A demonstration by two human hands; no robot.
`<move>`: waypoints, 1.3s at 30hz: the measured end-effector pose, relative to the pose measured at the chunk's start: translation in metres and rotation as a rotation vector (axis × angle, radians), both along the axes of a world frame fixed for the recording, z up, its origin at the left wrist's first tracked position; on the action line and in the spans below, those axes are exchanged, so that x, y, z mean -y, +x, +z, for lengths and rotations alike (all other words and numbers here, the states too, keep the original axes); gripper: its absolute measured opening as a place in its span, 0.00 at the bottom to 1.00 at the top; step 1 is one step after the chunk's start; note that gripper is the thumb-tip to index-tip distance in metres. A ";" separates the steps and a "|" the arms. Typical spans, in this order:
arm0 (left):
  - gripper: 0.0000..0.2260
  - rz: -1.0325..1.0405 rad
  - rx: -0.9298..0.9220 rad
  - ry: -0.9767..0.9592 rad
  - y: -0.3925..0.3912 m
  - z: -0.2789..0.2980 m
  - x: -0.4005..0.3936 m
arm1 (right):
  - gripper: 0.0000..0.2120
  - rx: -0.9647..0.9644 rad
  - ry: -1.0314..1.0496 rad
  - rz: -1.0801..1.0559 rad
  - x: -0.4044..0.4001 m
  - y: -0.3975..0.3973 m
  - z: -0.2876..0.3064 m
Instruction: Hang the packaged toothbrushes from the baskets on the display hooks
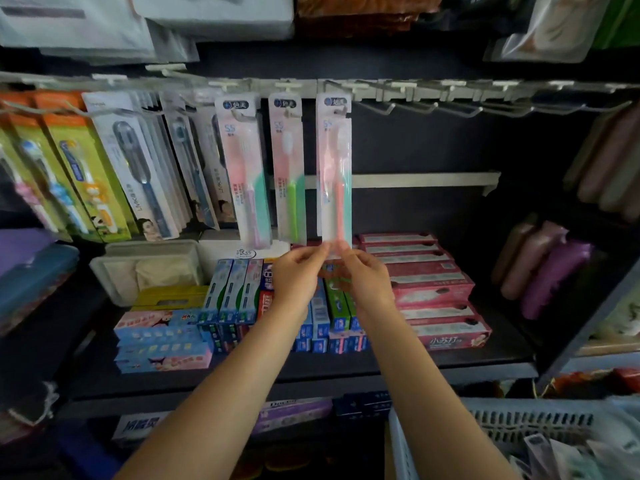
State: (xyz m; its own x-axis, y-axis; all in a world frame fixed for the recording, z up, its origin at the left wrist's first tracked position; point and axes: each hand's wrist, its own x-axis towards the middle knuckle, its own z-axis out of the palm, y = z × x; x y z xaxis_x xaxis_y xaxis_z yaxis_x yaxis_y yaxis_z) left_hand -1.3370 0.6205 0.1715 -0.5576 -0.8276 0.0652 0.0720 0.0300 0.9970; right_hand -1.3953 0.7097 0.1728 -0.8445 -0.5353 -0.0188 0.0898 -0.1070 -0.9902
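A packaged toothbrush (334,168) with a coral-pink handle stands upright against the hook rail, its top at a display hook (341,110). My left hand (299,271) and my right hand (363,275) both pinch its bottom edge. Whether the hole sits on the hook I cannot tell. Two similar packs, one with a pink brush (247,168) and one with a green brush (287,168), hang on hooks just to the left. A white basket (533,420) with more packs sits at the lower right.
Several bare hooks (450,109) run along the rail to the right. Other boxed toothbrushes (138,161) hang at the left. Toothpaste boxes (426,289) fill the shelf below my hands. Bottles (547,271) stand at the right.
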 end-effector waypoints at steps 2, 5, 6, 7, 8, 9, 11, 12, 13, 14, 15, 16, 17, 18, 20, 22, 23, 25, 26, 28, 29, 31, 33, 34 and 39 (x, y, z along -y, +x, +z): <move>0.04 0.029 -0.035 0.054 -0.013 -0.001 0.003 | 0.14 0.027 -0.015 -0.007 0.010 -0.011 -0.001; 0.05 0.070 -0.052 0.104 -0.033 -0.003 0.012 | 0.12 0.035 -0.027 -0.001 0.024 -0.027 -0.002; 0.05 0.083 -0.052 0.104 -0.038 -0.003 0.016 | 0.12 0.028 -0.017 -0.006 0.029 -0.033 -0.003; 0.05 0.097 -0.048 0.096 -0.044 -0.004 0.020 | 0.12 0.019 -0.004 -0.008 0.033 -0.039 -0.004; 0.05 0.111 -0.042 0.085 -0.049 -0.005 0.022 | 0.12 0.011 -0.001 -0.010 0.037 -0.045 -0.005; 0.05 0.120 -0.041 0.078 -0.053 -0.006 0.025 | 0.13 0.005 -0.002 -0.007 0.039 -0.049 -0.006; 0.05 0.121 -0.045 0.076 -0.059 -0.008 0.028 | 0.13 -0.005 0.001 0.006 0.041 -0.055 -0.007; 0.05 0.117 -0.041 0.071 -0.059 -0.009 0.028 | 0.12 -0.010 0.005 0.013 0.041 -0.056 -0.007; 0.06 0.111 -0.030 0.058 -0.057 -0.011 0.028 | 0.12 -0.015 0.010 0.016 0.039 -0.055 -0.008; 0.06 0.097 -0.008 0.036 -0.053 -0.013 0.026 | 0.13 -0.026 0.017 0.016 0.035 -0.054 -0.010; 0.07 0.070 0.017 0.008 -0.045 -0.017 0.022 | 0.13 -0.049 0.036 0.013 0.029 -0.051 -0.014; 0.07 0.034 0.043 -0.024 -0.035 -0.022 0.016 | 0.14 -0.077 0.058 0.008 0.019 -0.047 -0.019; 0.06 -0.008 0.072 -0.059 -0.021 -0.029 0.008 | 0.13 -0.119 0.085 0.001 0.005 -0.040 -0.024; 0.05 -0.054 0.110 -0.105 -0.006 -0.037 -0.001 | 0.12 -0.169 0.109 -0.005 -0.011 -0.033 -0.031; 0.05 -0.166 0.206 -0.213 0.026 -0.057 -0.021 | 0.08 -0.265 0.176 -0.031 -0.050 -0.014 -0.051; 0.06 -0.270 0.267 -0.260 0.056 -0.082 -0.039 | 0.07 -0.298 0.307 -0.084 -0.090 0.007 -0.082; 0.06 -0.309 0.291 -0.263 0.070 -0.097 -0.048 | 0.08 -0.291 0.393 -0.114 -0.109 0.019 -0.100; 0.05 -0.360 0.363 -0.259 0.093 -0.131 -0.066 | 0.10 -0.280 0.571 -0.143 -0.147 0.040 -0.137; 0.05 -0.384 0.401 -0.247 0.104 -0.148 -0.076 | 0.10 -0.285 0.669 -0.132 -0.166 0.049 -0.155; 0.04 -0.427 0.452 -0.202 0.121 -0.178 -0.100 | 0.09 -0.299 0.859 -0.080 -0.202 0.066 -0.184; 0.05 -0.447 0.475 -0.196 0.125 -0.190 -0.110 | 0.09 -0.297 0.928 -0.052 -0.217 0.071 -0.195; 0.06 -0.513 0.540 -0.202 0.133 -0.207 -0.138 | 0.09 -0.286 1.023 -0.015 -0.251 0.081 -0.209; 0.08 -0.595 0.586 -0.229 0.137 -0.218 -0.166 | 0.10 -0.286 1.088 -0.019 -0.282 0.082 -0.213; 0.10 -0.626 0.593 -0.251 0.137 -0.221 -0.178 | 0.13 -0.283 1.113 -0.030 -0.296 0.078 -0.215; 0.26 -0.672 0.699 -0.329 0.117 -0.229 -0.209 | 0.28 -0.263 1.200 -0.045 -0.330 0.048 -0.225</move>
State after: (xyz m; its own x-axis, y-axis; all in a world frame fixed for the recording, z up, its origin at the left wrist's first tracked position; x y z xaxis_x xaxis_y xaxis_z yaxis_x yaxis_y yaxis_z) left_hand -1.2195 0.8293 -0.0575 -0.9001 -0.3299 -0.2845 -0.4191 0.4776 0.7722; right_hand -1.3476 1.0399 -0.0523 -0.9143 -0.2665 -0.3050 -0.1079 0.8861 -0.4508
